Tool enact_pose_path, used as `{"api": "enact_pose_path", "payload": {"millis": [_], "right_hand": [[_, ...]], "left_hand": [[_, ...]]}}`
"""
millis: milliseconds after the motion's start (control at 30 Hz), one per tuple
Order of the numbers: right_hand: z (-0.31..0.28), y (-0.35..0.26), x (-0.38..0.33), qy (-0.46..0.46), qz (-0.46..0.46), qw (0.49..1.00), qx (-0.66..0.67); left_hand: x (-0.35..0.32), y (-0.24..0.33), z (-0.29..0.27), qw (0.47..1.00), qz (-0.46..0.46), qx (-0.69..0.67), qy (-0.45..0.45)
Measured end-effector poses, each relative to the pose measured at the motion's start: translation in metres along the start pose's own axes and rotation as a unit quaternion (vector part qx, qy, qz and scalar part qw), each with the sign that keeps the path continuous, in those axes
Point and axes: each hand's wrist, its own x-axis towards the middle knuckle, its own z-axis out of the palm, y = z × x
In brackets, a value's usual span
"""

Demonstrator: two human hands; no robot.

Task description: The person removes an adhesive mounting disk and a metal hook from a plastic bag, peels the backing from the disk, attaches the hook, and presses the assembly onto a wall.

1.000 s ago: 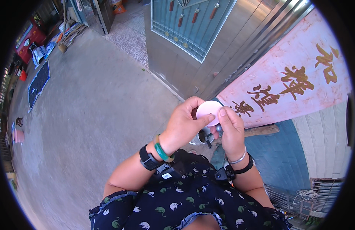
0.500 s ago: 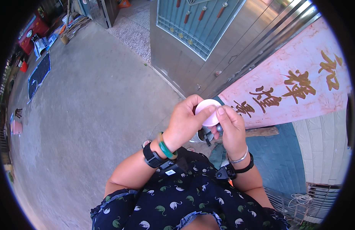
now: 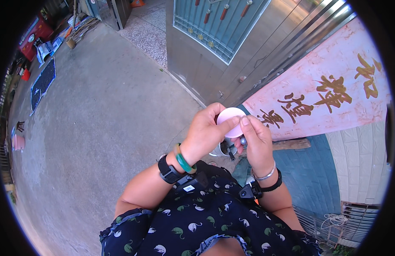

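Both hands are together in front of my body, on a thin round pale pink disc [image 3: 227,118]. My left hand [image 3: 204,130] grips it from the left side, thumb across its face and fingers behind. My right hand [image 3: 259,138] pinches the disc's right edge between thumb and index finger. Below it, a small shiny grey rounded thing [image 3: 242,140] shows at the right hand's curled fingers; what it belongs to is hidden. A light-coloured bucket [image 3: 214,151] with a dark-handled item [image 3: 230,154] stands below, partly behind the hands.
A metal door [image 3: 197,64] stands ahead, beside a pink banner [image 3: 308,94] with gold lettering. Blue sheeting [image 3: 304,175] and a metal rack [image 3: 355,224] lie to the right. On the concrete floor [image 3: 99,106] at left are a dark mat [image 3: 43,85] and a pink tub [image 3: 18,142].
Both hands and the disc have shifted up very slightly, with the disc tilted a little differently. The grip of each hand is the same.
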Motion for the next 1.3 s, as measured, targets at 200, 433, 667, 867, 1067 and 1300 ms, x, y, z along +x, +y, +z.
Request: {"api": "enact_pose_path", "payload": {"millis": [200,433,667,867,1067,1300], "right_hand": [[-0.001,-0.003,0.004,-0.002,0.011,1.000,0.021],[0.004,-0.008,0.009,-0.004,0.023,0.999,0.029],[0.009,-0.005,0.006,-0.005,0.005,0.999,-0.042],[0.008,-0.008,0.009,-0.018,0.036,0.999,0.011],[0.012,-0.006,0.015,0.004,0.009,0.999,-0.038],[0.018,0.005,0.018,0.018,-0.172,0.964,-0.203]], "left_hand": [[0.002,-0.002,-0.012,0.997,0.009,-0.049,-0.058],[-0.004,0.006,-0.017,0.991,-0.002,-0.095,-0.093],[-0.005,0.004,-0.014,0.999,0.018,-0.038,-0.023],[0.000,-0.004,-0.022,0.995,-0.003,-0.089,-0.035],[-0.002,0.003,-0.024,0.991,-0.026,-0.132,-0.008],[-0.003,0.001,-0.026,0.996,-0.003,-0.074,0.050]]}}
